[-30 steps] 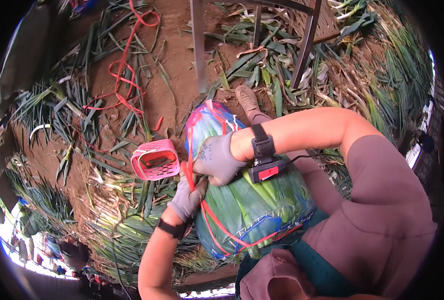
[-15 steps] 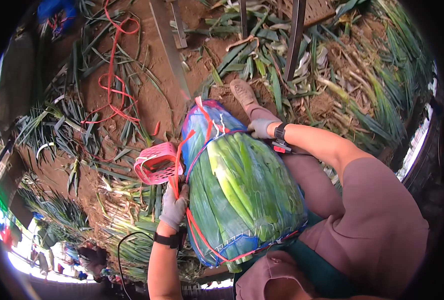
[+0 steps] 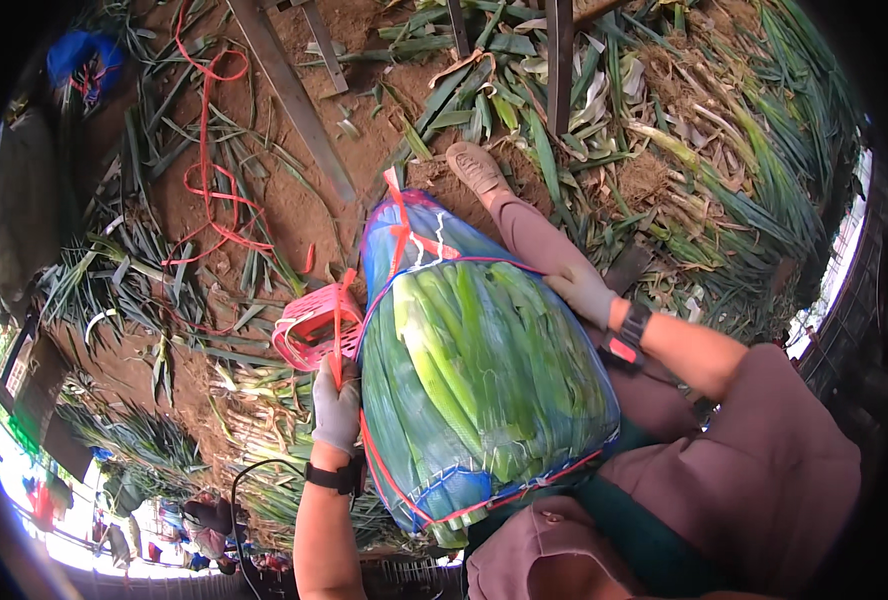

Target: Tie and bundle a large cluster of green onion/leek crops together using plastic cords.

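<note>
A large mesh bag (image 3: 389, 225), blue and purple, stands against my legs, packed with green leeks (image 3: 464, 350). A purple cord (image 3: 484, 259) crosses its upper part, with white lacing above it. At the bag's left side my gloved left hand (image 3: 338, 408) is closed round a red plastic strap (image 3: 338, 335), whose loose end sticks up past the fingers. More red strap runs down the left side and along the bottom. My gloved right hand (image 3: 584, 292) is at the bag's upper right edge, its fingers closed where the purple cord ends; the fingertips are partly hidden.
A pink plastic basket (image 3: 309, 325) is just beyond my left hand. Long red strap (image 3: 204, 180) lies loose on the soil at left. Leek piles (image 3: 754, 190) spread at right and lower left. Metal legs (image 3: 558, 70) stand ahead, and a blue bundle (image 3: 84, 65) lies far left.
My right hand has moved right and toward me along the bag's edge, with the cord now stretched toward it. My left hand has shifted slightly left, still holding the strap.
</note>
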Demonstrator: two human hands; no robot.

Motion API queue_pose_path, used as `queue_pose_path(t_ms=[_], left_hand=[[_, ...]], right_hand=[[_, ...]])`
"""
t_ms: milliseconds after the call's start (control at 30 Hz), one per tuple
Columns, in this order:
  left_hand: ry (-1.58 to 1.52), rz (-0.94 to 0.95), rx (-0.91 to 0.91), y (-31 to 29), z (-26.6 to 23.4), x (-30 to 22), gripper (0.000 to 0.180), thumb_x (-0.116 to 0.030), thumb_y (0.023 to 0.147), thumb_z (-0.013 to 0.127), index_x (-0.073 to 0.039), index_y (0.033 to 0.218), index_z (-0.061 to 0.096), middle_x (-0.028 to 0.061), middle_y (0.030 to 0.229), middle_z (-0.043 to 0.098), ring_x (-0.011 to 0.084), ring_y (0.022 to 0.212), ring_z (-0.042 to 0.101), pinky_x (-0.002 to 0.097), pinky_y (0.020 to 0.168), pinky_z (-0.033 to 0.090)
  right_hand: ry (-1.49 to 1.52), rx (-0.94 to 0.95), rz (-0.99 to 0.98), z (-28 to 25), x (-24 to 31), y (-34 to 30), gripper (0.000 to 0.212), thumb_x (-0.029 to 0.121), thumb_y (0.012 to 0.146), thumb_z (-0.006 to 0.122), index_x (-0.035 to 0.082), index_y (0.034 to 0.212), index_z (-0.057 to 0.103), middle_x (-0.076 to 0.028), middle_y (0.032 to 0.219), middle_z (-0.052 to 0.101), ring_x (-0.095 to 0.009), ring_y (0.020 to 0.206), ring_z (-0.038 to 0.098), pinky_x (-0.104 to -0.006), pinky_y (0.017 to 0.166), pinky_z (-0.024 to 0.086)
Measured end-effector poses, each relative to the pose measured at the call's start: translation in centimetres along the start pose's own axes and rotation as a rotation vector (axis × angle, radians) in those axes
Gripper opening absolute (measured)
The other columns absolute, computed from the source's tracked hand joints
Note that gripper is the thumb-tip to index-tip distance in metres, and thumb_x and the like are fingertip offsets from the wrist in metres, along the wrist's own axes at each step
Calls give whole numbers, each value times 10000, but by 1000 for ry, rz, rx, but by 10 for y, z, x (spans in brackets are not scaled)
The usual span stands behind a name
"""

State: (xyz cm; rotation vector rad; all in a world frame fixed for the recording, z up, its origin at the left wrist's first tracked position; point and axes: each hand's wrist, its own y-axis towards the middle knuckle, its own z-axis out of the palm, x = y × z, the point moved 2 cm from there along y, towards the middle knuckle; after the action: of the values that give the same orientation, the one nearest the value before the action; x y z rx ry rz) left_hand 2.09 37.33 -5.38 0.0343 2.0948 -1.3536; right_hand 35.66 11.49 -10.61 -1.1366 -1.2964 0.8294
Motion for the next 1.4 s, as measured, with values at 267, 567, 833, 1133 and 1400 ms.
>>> queue_pose_path(t_ms=[267, 567, 833, 1133, 1400], left_hand=[[-213, -184, -17, -34, 0, -33, 185, -147, 967, 531, 11, 1034, 600, 51, 829, 610, 134, 767, 533, 295, 720, 454], [-264, -183, -171, -133, -8, -34, 168, -150, 972, 524, 2, 986, 595, 37, 820, 583, 122, 760, 508, 294, 711, 442], [-289, 106, -180, -101, -15, 8, 109, -102, 956, 535, -4, 940, 579, 14, 768, 531, 121, 734, 469, 303, 692, 432], [-235, 73, -438, -99, -12, 27, 115, -50, 942, 512, 38, 920, 582, 30, 753, 561, 121, 710, 477, 301, 633, 432], [-654, -154, -404, -108, -4, -24, 239, -202, 963, 554, -56, 775, 559, -43, 659, 473, 63, 586, 409, 252, 525, 350]], right_hand=[[121, -139, -60, 9, 38, -93, 238, 195, 939, 560, -20, 860, 625, 31, 715, 527, -53, 694, 464, -243, 600, 401], [64, 2, -173, 0, 55, -167, 118, 102, 875, 554, 6, 807, 552, -10, 704, 477, -80, 695, 444, -261, 607, 375], [-360, -62, -371, -14, 19, -135, 223, 76, 750, 575, -4, 958, 564, -185, 856, 588, -302, 815, 578, -365, 709, 441], [-27, -450, -257, 32, 23, -150, 268, 170, 919, 534, -56, 1056, 577, -113, 953, 630, -151, 873, 577, -289, 745, 464], [538, -180, -238, 27, 23, -169, 286, 215, 968, 474, -5, 949, 655, -22, 824, 633, -96, 726, 551, -286, 697, 468]])
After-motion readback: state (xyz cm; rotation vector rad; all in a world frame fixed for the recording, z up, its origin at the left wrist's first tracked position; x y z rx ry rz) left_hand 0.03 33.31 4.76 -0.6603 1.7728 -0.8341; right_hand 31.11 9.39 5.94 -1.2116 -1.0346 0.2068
